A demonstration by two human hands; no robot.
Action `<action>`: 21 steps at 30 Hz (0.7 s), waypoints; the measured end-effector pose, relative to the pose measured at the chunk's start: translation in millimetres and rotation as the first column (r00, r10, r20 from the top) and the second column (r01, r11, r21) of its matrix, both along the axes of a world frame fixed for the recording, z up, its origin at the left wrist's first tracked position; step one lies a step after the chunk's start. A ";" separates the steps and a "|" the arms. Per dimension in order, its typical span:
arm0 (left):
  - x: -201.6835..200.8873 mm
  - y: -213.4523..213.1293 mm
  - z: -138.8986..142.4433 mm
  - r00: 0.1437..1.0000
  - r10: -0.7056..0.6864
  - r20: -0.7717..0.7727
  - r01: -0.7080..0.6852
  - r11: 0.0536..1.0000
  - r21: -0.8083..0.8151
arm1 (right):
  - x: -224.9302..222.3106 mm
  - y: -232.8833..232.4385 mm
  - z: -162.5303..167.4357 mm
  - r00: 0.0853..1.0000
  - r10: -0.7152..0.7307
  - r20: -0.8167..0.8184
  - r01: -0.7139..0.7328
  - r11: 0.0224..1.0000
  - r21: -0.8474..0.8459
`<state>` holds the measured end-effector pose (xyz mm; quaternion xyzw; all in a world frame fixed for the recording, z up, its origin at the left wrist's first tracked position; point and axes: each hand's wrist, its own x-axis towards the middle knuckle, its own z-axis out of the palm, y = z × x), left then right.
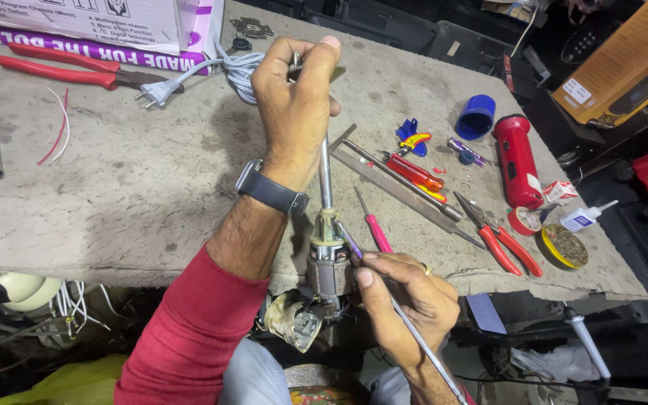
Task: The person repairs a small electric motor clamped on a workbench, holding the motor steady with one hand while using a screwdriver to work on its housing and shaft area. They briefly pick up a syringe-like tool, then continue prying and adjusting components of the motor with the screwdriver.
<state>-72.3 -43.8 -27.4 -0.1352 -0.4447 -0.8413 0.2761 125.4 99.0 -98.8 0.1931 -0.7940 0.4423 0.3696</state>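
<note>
Motor armature (329,259) on its steel shaft (325,176), upright at the near edge of the table (151,187). Left hand (294,105) clenched around the shaft's top end. Right hand (406,296) pinching a thin soldering iron (414,330), tip against the armature's windings. Just beside: pink screwdriver (374,225), metal file (406,191), red pliers (500,240). Farther off: red torch (517,159), white plug (157,92).

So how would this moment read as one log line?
left hand: grips motor shaft top | right hand: holds thin probe at motor | bench: scattered tools
</note>
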 end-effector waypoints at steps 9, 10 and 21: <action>4.3 0.3 4.6 0.999 -0.038 0.012 0.036 0.989 0.146 | -1.5 -6.3 6.8 0.999 -0.004 -0.052 0.008 0.997 0.078; 4.5 0.8 5.0 1.000 -0.031 -0.002 0.031 0.990 0.141 | -1.0 -6.9 7.2 0.998 -0.008 -0.060 0.013 0.996 0.086; 2.0 11.6 -1.9 0.987 -0.007 -0.159 0.038 0.981 0.192 | 1.4 -9.2 4.1 0.999 -0.048 0.001 0.048 0.999 0.008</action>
